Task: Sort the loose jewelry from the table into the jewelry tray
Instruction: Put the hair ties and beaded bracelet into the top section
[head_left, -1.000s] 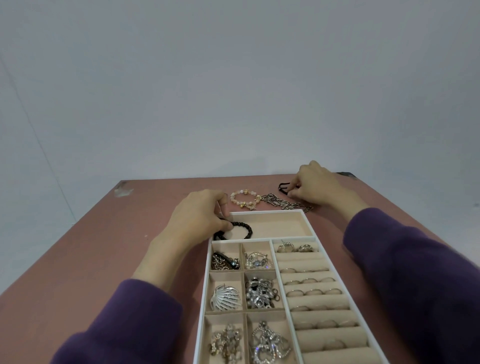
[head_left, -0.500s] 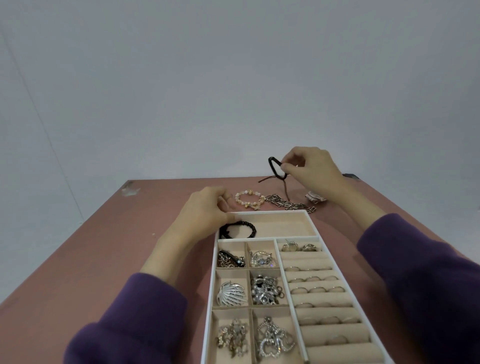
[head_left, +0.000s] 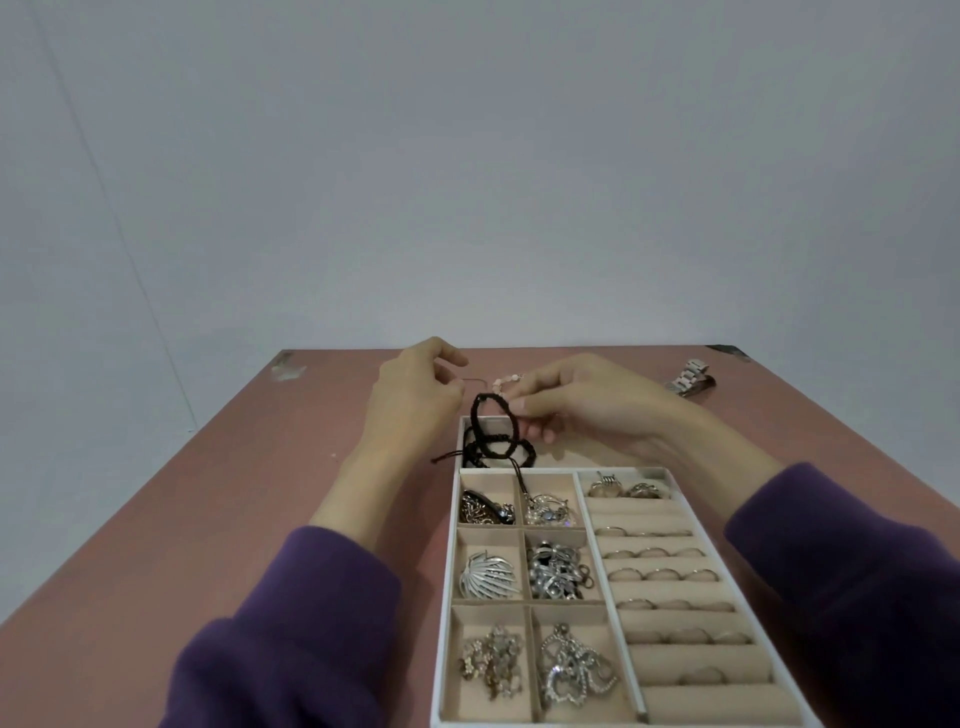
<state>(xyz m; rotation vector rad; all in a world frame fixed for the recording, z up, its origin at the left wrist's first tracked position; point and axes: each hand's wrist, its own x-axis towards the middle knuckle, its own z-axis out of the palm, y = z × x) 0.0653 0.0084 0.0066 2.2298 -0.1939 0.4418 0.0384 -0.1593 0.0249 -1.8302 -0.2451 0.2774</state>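
Head view: right hand (head_left: 587, 410) pinches black bracelet (head_left: 488, 397) by loop, held upright over tray's (head_left: 445, 623) far long compartment, just above second black bracelet (head_left: 529, 451) lying there. Left hand (head_left: 415, 405) close beside, fingers curled; can't tell if gripping anything (thin cord near fingertips, unclear). Risks: dangling cord tail (head_left: 519, 475) hangs over silver charms (head_left: 548, 509), could snag on drop; two black bracelets may tangle. Beads (head_left: 506, 381) and metal band (head_left: 688, 378) unsorted on table (head_left: 208, 519).
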